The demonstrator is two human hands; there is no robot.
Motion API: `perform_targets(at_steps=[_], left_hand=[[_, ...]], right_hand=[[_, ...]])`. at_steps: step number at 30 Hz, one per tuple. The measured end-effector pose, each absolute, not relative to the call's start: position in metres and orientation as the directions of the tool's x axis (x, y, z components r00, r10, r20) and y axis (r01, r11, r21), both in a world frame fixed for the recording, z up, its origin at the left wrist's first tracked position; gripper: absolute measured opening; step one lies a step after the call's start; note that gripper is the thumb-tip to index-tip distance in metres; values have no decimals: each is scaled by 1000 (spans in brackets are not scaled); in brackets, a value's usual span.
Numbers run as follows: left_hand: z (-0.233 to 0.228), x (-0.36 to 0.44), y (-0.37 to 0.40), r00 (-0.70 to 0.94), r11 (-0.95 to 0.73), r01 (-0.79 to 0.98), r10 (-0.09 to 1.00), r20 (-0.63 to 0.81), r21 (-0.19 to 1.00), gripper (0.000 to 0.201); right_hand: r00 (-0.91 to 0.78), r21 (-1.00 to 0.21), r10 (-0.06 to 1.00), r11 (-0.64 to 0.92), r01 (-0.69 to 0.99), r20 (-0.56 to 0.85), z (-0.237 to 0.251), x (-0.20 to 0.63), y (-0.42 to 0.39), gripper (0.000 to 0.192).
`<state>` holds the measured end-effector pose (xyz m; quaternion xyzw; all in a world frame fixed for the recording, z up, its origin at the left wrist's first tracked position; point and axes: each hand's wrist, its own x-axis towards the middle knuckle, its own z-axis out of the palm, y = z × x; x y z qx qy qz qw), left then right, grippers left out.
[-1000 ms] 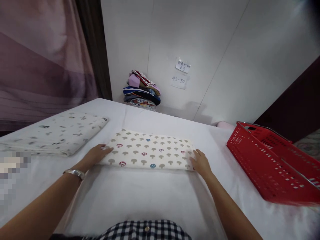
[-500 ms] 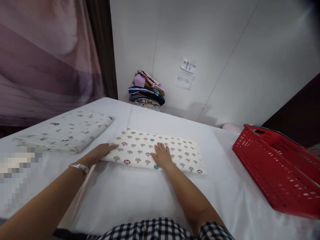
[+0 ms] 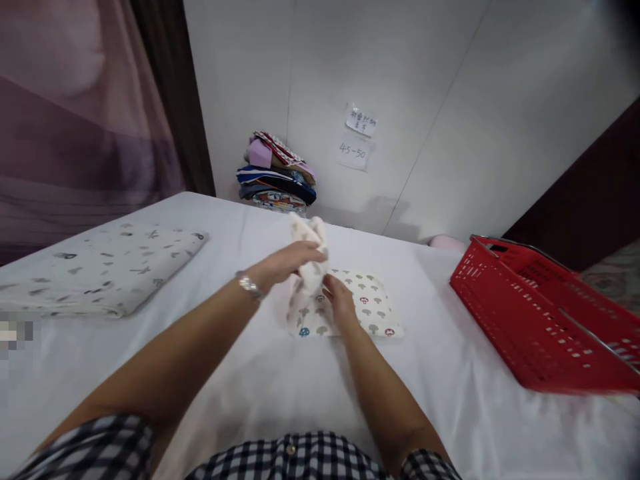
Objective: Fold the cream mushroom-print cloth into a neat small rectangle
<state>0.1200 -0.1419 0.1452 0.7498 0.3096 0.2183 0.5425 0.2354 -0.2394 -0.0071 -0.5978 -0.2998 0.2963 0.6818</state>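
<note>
Cloth [image 3: 373,301]: left end, flat before, now raised
Left hand [image 3: 286,262]: gripping that end
Right hand [image 3: 343,303]: against cloth, grip unclear

The mushroom-print fabric [image 3: 375,307] looks soft and matt from here. Around it, at nine o'clock, smooth printed cloth [image 3: 110,270]; at three, a basket [image 3: 505,327] of faintly glossy plastic with a thin metal handle [image 3: 597,341]; at eleven, stacked textiles [image 3: 277,177]; at twelve, paper notes [image 3: 353,152] on a smooth, dull-sheened wall [image 3: 425,87]. The bracelet [image 3: 250,285] is shiny metal.
</note>
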Motion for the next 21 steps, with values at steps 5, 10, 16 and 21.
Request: perform_targets(at_steps=[5,10,16,21], left_hand=[[95,193,-232,914,-267,262,376,-150,928,17],[53,194,-258,944,-261,179,319,-90,949,26],[44,152,-226,869,-556,71,442,222,828,31],[12,119,-217,828,-847,108,366,424,520,36]], right_hand=[[687,-909,717,202,-364,-117,-3,278,-307,75],[641,-932,742,65,-357,-194,-11,291,-338,88],[567,-958,818,83,-276,-93,-9,292,-323,88],[528,-962,840,25,-272,-127,-12,295,-324,87]])
